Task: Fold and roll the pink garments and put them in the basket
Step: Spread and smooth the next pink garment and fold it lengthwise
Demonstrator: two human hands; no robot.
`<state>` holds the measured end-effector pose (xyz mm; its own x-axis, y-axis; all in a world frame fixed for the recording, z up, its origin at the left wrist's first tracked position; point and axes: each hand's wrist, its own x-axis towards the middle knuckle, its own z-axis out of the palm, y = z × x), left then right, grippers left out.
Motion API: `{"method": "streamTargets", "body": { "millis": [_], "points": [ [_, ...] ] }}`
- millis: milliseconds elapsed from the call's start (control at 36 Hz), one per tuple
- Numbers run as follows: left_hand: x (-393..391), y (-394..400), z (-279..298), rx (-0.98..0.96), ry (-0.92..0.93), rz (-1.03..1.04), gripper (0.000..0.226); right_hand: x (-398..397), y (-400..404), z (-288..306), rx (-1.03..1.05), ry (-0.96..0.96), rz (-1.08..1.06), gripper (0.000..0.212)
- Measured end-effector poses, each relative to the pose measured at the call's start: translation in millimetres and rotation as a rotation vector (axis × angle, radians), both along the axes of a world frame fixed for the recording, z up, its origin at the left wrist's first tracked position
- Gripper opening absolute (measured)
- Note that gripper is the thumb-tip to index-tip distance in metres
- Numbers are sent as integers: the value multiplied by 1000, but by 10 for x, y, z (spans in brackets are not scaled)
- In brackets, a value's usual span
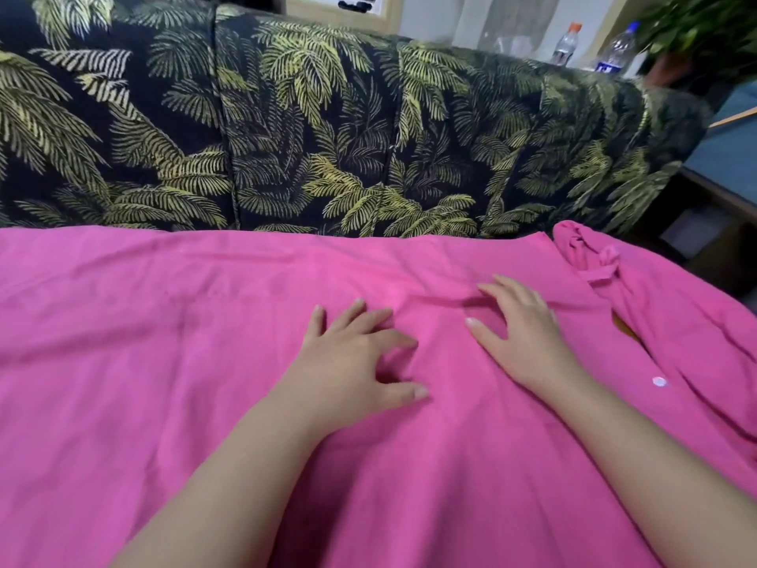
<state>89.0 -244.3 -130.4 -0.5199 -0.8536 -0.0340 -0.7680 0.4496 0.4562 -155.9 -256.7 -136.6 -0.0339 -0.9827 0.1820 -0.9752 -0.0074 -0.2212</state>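
A wide pink woven-cloth garment (205, 362) lies spread flat across the seat, soft and lightly creased, filling the lower half of the view. Behind the garment rises the padded back of a sofa in dark fabric printed with yellow-green palm fronds (327, 129), its cushions parted by upright seams. At the garment's right edge a second piece of the same pink cloth (676, 321) lies rumpled, with a knotted tie near its top and a small round pale button (659, 381) on its placket; whether it is a separate garment I cannot tell. The left hand (352, 371) rests on the garment near its middle, fingers spread and slightly crooked, tips digging into a small fold without gripping it. The right hand (520, 325) lies just beside the left, palm down, fingers straight and splayed, pressing a shallow crease flat. Beyond the sofa back, far right of the garment, stand two clear plastic bottles, one with an orange cap (566, 43), one with a blue cap (619, 49), next to a leafy green plant (704, 26).
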Motion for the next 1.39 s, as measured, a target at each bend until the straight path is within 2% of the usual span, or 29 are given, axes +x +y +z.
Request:
{"method": "streamTargets", "body": {
  "millis": [83,167,222,306,444,611,694,806,861,917,972,1056,1111,1167,1222,1306,1333,1389],
  "points": [
    [-60,3,13,-60,20,-60,70,39,270,-25,-174,-67,90,55],
    [-88,-26,13,-122,55,-52,32,99,418,-28,-87,-66,170,51],
    [-107,-30,22,-143,30,-60,21,104,440,-55,-49,-42,172,49],
    [-143,-3,25,-189,-84,-71,29,113,421,-89,-110,30,206,36],
    [-155,39,88,-219,-54,-37,32,72,405,-79,-284,147,272,24],
    [-188,71,132,-175,-89,-49,29,-44,455,4,-259,161,395,14],
    [-180,87,97,-154,-34,-43,25,-35,460,-23,-261,226,424,16],
    [-50,165,30,-75,144,-40,23,29,486,-46,-231,251,391,19],
    [127,224,13,-92,126,-40,34,78,560,-29,-193,226,359,18],
    [376,310,6,-130,17,-34,60,137,708,-9,-133,201,313,15],
    [686,428,-47,-165,-81,9,75,210,924,4,-37,177,295,32],
    [1134,702,-106,-239,-119,103,78,331,1306,61,180,83,298,81],
    [1352,935,-111,-186,-147,163,91,382,1568,48,262,82,346,106],
    [1488,1183,-137,-110,-152,180,100,411,1808,31,265,83,367,113],
    [1541,1423,-153,-95,-165,155,98,444,2024,37,255,52,378,99],
    [1505,1780,-115,-58,-221,59,84,450,2332,16,190,7,401,62],
    [1479,1892,-96,-40,-214,27,75,445,2423,12,160,-8,406,56],
    [1412,2119,-58,0,-195,-43,60,434,2597,47,168,-18,419,59]
  ]
}}
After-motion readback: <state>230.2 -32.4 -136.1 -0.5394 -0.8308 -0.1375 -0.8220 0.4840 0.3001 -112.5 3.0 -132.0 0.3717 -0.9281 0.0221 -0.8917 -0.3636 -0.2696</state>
